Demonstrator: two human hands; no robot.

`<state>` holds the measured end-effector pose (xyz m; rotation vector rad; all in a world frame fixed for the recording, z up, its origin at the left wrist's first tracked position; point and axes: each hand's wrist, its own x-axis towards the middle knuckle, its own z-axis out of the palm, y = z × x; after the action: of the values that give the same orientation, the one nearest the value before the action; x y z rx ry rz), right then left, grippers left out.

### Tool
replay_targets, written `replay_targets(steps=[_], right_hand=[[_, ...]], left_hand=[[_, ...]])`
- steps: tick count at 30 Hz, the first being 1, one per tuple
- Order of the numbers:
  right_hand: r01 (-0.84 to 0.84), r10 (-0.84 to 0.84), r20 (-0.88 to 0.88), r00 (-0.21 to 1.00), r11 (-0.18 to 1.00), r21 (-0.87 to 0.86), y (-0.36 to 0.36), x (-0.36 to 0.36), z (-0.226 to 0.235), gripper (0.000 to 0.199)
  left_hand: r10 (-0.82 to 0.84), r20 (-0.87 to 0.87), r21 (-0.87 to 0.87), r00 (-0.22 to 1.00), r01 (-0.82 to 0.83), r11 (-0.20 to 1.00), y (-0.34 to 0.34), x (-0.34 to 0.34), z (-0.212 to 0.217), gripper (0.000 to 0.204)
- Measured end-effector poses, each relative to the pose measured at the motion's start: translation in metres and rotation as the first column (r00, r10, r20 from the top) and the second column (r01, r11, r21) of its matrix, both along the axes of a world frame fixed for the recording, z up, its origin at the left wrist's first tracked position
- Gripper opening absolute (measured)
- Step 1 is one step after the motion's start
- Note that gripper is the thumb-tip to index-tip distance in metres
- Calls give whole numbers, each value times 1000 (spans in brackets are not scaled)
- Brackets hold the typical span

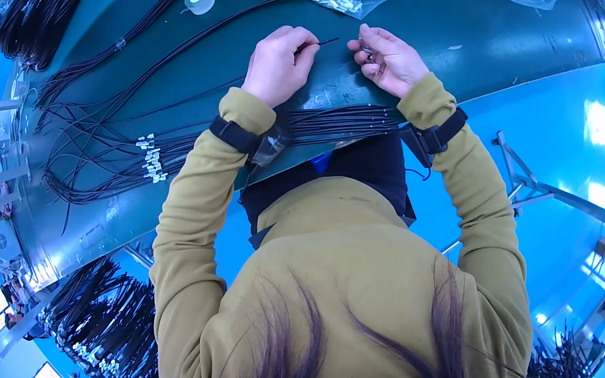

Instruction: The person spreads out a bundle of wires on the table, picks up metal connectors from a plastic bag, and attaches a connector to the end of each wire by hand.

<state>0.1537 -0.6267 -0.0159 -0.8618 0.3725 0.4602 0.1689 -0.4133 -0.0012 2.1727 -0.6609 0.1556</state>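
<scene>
My left hand (280,67) pinches a thin black cable (329,40) between thumb and fingers, and its tip sticks out toward the right. Just across from that tip, my right hand (390,63) is curled round several small shiny metal pieces (370,57). A small gap separates the cable tip from the right fingertips. Beyond the hands lies a clear plastic bag (358,0) full of small silvery metal parts. Nearer me, a row of black cables (340,120) runs along the table edge below both wrists. White connectors (151,159) sit on the cables at the left.
A roll of clear tape (199,0) stands on the green table (449,47) at the far left. Long black cable bundles (138,31) stretch across the left side, and a thick coil (47,2) hangs beyond. More cables (111,321) hang below left. A metal frame (552,191) stands at right.
</scene>
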Motion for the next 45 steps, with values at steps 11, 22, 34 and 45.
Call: replay_targets(steps=[11, 22, 34, 45], right_hand=[[-45, 44, 31, 999, 999, 24, 17, -3, 4, 14], [-156, 211, 213, 954, 956, -249, 12, -6, 8, 15], [307, 563, 519, 643, 431, -848, 27, -8, 7, 11], [-154, 195, 159, 968, 959, -238, 29, -7, 15, 16]], left_hand=[[-12, 54, -90, 998, 17, 996, -2, -9, 1, 6], [-11, 60, -52, 998, 14, 999, 4, -8, -1, 5], [-86, 218, 138, 972, 57, 989, 6, -12, 2, 6], [17, -23, -99, 1000, -20, 995, 1, -16, 6, 9]])
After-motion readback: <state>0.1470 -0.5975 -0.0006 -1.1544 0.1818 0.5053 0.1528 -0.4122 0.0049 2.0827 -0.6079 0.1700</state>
